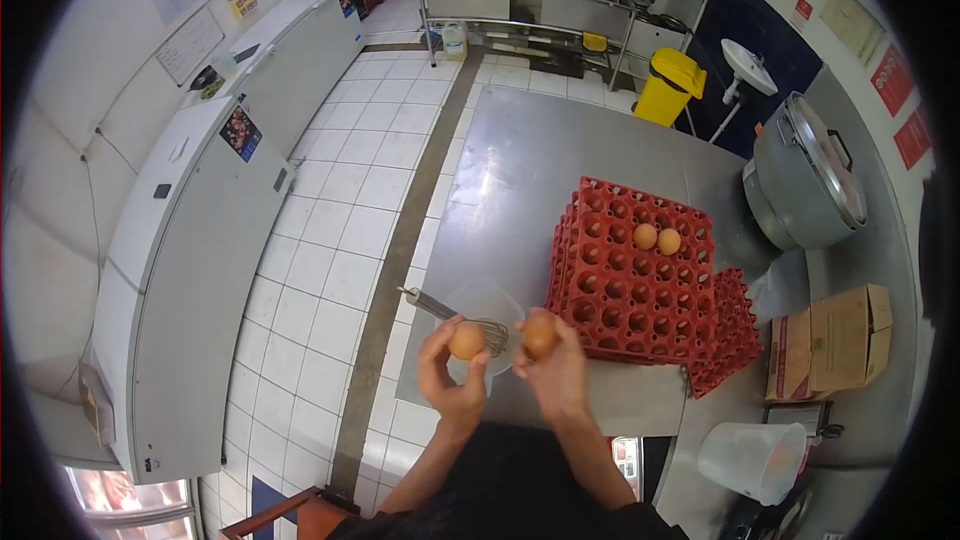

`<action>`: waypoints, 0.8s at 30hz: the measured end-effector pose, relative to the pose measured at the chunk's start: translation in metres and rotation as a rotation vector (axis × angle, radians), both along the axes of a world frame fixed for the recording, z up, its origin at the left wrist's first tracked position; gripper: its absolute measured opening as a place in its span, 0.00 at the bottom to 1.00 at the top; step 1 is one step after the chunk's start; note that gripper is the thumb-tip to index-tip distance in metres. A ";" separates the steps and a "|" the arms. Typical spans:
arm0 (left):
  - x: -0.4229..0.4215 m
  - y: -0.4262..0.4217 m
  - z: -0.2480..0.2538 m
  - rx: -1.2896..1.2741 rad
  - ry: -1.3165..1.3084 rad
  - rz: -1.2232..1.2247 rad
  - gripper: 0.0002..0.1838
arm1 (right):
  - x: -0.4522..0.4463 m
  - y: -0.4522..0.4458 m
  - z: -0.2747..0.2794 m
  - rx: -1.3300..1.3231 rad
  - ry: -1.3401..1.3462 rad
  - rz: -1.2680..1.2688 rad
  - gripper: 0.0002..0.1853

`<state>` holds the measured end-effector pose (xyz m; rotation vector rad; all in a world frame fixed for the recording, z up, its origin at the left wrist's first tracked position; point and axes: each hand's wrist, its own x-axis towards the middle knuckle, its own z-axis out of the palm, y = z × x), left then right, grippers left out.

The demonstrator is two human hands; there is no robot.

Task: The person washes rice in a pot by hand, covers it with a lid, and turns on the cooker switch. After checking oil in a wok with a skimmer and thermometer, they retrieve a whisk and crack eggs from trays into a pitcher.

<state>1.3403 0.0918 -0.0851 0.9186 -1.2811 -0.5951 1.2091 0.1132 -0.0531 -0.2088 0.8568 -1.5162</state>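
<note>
While the left egg [466, 341] is clamped between thumb and fingers of the left hand [452, 380], the right egg [540, 337] is gripped the same way in the right hand [556, 375]. Both eggs are held up near the fingertips, apart from each other; no crack can be made out.

Just under and beyond the grip, a translucent bowl [488, 297] is set on the steel table [520, 160]. A whisk [430, 303] is rested in it, wires seen between the two held eggs, handle tilted out over the rim on the left-hand side. Whether any liquid is held in the bowl can't be told.

Right of the grip, near the right hand: stacked red egg trays [632, 292]. Two loose eggs [669, 241] are seated side by side in the top tray, beyond the grip; the other visible cups are unfilled. Farther right, another red tray [730, 330] is tilted beside the stack, then a cardboard box [835, 350], contents hidden.
</note>
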 end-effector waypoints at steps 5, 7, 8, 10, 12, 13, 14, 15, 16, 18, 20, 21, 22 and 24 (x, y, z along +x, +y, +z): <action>0.010 -0.010 -0.011 0.100 -0.182 -0.089 0.23 | 0.045 -0.013 -0.023 0.136 -0.037 -0.019 0.21; 0.012 -0.011 -0.016 0.131 -0.052 -0.043 0.23 | 0.038 -0.013 -0.049 0.006 -0.091 0.045 0.20; 0.014 -0.010 -0.017 0.178 -0.107 -0.118 0.23 | 0.041 -0.013 -0.045 0.007 -0.095 0.041 0.20; 0.015 -0.008 -0.018 0.224 -0.162 -0.194 0.23 | 0.044 -0.016 -0.035 0.068 -0.039 -0.009 0.19; 0.015 -0.009 -0.019 0.288 0.015 -0.197 0.25 | 0.037 -0.017 -0.044 0.020 -0.021 0.050 0.18; 0.018 -0.010 -0.019 0.291 0.010 -0.202 0.25 | 0.035 -0.016 -0.044 -0.024 -0.003 0.114 0.17; 0.022 -0.012 -0.020 0.339 0.023 -0.311 0.25 | 0.032 -0.015 -0.043 -0.021 -0.007 0.113 0.17; 0.026 -0.014 -0.020 0.386 0.038 -0.417 0.25 | 0.028 -0.015 -0.039 0.064 0.079 0.182 0.16; 0.033 -0.018 -0.019 0.387 0.038 -0.413 0.25 | 0.024 -0.016 -0.036 0.148 0.167 0.254 0.14; 0.045 -0.027 -0.010 0.535 -0.037 -0.583 0.23 | 0.016 -0.019 -0.046 0.144 0.194 0.306 0.15; 0.044 -0.024 -0.002 0.563 -0.015 -0.539 0.19 | 0.016 -0.019 -0.053 0.141 0.223 0.359 0.15; 0.044 -0.024 -0.006 0.517 0.030 -0.444 0.21 | 0.017 -0.019 -0.055 0.086 0.160 0.295 0.16; 0.043 -0.026 -0.010 0.468 0.076 -0.353 0.22 | 0.018 -0.020 -0.055 0.029 0.100 0.228 0.16; 0.036 -0.031 -0.018 0.288 -0.125 -0.238 0.21 | 0.027 -0.020 -0.054 0.027 0.130 0.208 0.17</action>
